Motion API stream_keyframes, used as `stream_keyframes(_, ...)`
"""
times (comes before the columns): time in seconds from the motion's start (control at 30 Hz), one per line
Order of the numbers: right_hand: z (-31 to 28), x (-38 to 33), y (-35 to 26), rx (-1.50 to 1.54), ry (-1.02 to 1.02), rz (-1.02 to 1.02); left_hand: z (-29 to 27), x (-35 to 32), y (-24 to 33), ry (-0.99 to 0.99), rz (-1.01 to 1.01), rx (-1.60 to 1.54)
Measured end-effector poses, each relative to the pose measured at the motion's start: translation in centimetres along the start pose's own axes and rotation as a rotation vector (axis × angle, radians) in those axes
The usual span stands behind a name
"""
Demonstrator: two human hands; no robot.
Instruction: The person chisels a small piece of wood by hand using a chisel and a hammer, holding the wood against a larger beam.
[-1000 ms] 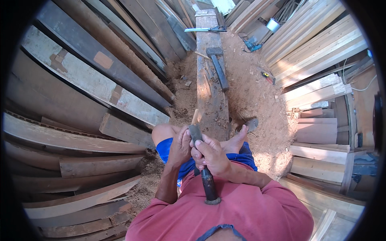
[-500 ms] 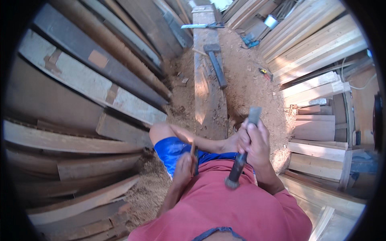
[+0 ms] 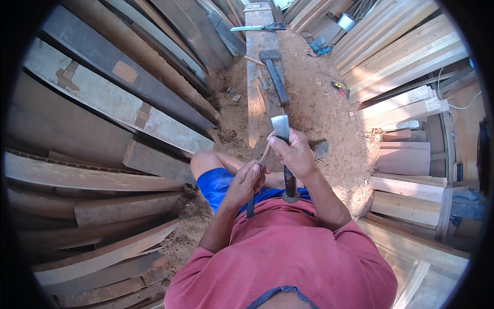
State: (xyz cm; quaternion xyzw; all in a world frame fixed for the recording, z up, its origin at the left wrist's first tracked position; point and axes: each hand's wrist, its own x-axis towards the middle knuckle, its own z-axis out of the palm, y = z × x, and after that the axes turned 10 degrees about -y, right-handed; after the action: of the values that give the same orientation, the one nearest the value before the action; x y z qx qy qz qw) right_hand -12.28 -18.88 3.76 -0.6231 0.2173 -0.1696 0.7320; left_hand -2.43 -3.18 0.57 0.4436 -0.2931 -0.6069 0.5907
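My right hand (image 3: 294, 154) is closed round a broad chisel (image 3: 280, 126), its steel blade pointing away from me and its dark handle (image 3: 289, 184) toward my shirt. In my left hand (image 3: 247, 183) a thin wooden stick (image 3: 265, 154) is pinched, slanting up to the right. The stick's far end meets the fingers of my right hand beside the blade; whether it touches the steel I cannot tell. A dark narrow strip (image 3: 250, 207) hangs below my left hand, its upper part hidden. Both hands are above my lap.
Ahead, a long wooden beam (image 3: 256, 92) bears a dark-headed hammer (image 3: 276, 77) and a handsaw (image 3: 257, 27). Boards (image 3: 103, 113) line the left; stacked timber (image 3: 406, 51) the right. A flat grey metal piece (image 3: 321, 150), a tape measure (image 3: 339, 88) and a blue power tool (image 3: 320, 47) lie on the ground.
My right hand has brought the chisel left and turned it more upright. My left hand has risen rightward with the stick, so the hands now nearly meet.
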Motion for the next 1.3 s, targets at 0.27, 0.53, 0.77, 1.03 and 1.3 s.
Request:
stream_keyframes(0.27,1.5,0.0,-0.2,0.319,-0.017,0.029,-1.6,0.8,0.2,0.083,0.073,-0.182)
stream_keyframes(0.53,2.6,-0.7,-0.4,0.859,0.106,0.174,-2.4,2.2,0.4,0.222,0.202,-0.212)
stream_keyframes(0.77,3.7,-0.9,0.1,1.007,-0.061,0.231,-3.6,2.6,0.3,0.101,0.142,-0.390)
stream_keyframes(1.03,8.4,-2.6,-1.7,0.864,-0.282,0.395,-4.6,1.8,2.1,0.142,0.111,-0.074)
stream_keyframes(1.3,8.3,-4.4,-3.0,0.755,-0.268,0.329,-1.3,-0.9,3.8,0.243,0.136,0.353)
